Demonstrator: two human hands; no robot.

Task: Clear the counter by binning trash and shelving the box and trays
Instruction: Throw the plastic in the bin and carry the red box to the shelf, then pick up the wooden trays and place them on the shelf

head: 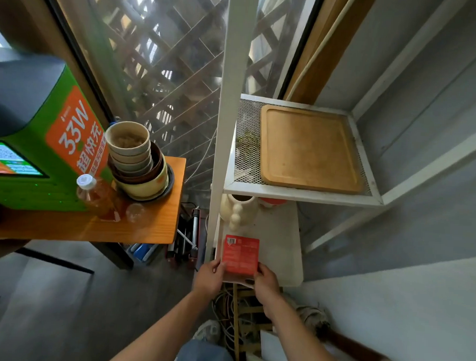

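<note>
Two bare forearms reach forward and down from the bottom of the view, converging on a red box (240,255) held flat at the front edge of the lower white shelf (280,245). The left hand (209,277) clamps the box's near left corner, thumb on top and fingers curled below; the right hand (266,284) clamps the near right corner the same way, wrist bent slightly inward. The box lies barcode up, its far end over the shelf, its near end at the shelf's front edge. A cream vase (238,210) stands at the back of this shelf. One tier up, a wooden tray (309,149) lies flat on the mesh shelf (245,164), filling its right side. Left of the rack, the wooden counter (153,228) carries stacked bowls (137,159) near its right edge, a bottle (95,194) and a green machine (36,144).
</note>
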